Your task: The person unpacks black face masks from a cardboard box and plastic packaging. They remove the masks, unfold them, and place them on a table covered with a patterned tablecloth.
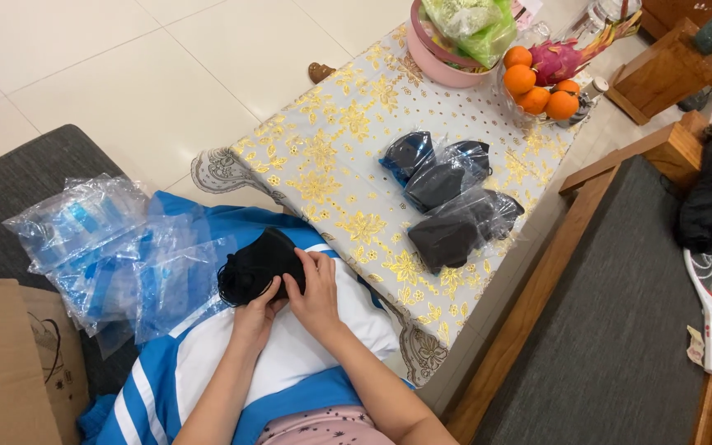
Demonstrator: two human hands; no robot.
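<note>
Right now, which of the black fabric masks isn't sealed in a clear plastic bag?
The black fabric mask held in both hands on the lap; the three on the table are bagged.

Left hand (255, 311) and right hand (316, 290) both grip a black mask (259, 262) beside empty plastic bags (109, 251).

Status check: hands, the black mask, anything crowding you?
Left hand and right hand both gripping black mask on lap. Empty clear bags piled to the left. Three bagged masks on table ahead, clear of hands.
</note>
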